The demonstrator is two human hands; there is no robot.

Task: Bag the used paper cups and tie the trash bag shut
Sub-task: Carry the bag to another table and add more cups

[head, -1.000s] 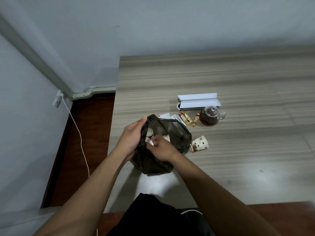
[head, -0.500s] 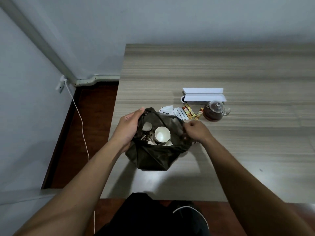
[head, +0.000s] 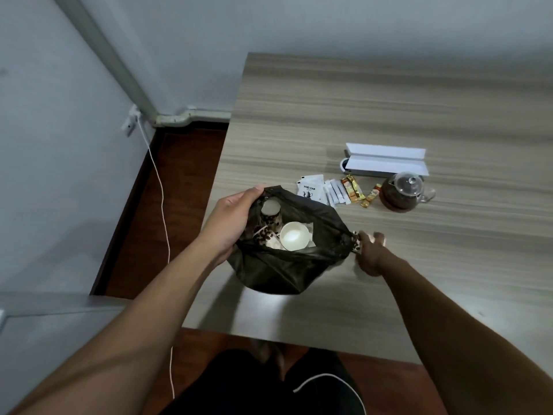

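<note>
A black trash bag (head: 269,271) stands open near the table's left front corner. Inside it lie several used paper cups, among them a white-lined one (head: 294,239) facing up and a brown patterned one (head: 270,217). My left hand (head: 233,223) grips the bag's left rim and holds the mouth open. Just right of the bag, my right hand (head: 369,253) closes around a patterned paper cup (head: 356,242) on the table. Only a sliver of that cup shows between the bag and my fingers.
Behind the bag lie tea sachets (head: 311,190) and snack sticks (head: 353,190). A glass teapot (head: 401,193) of dark tea and a white open box (head: 386,160) stand further back. The wooden table (head: 389,295) ends just left of the bag. A white cable (head: 161,190) hangs over the floor.
My right hand left the bag's mouth, moved right and closed on the cup lying beside the bag. The bag's mouth now gapes wider, showing the cups inside.
</note>
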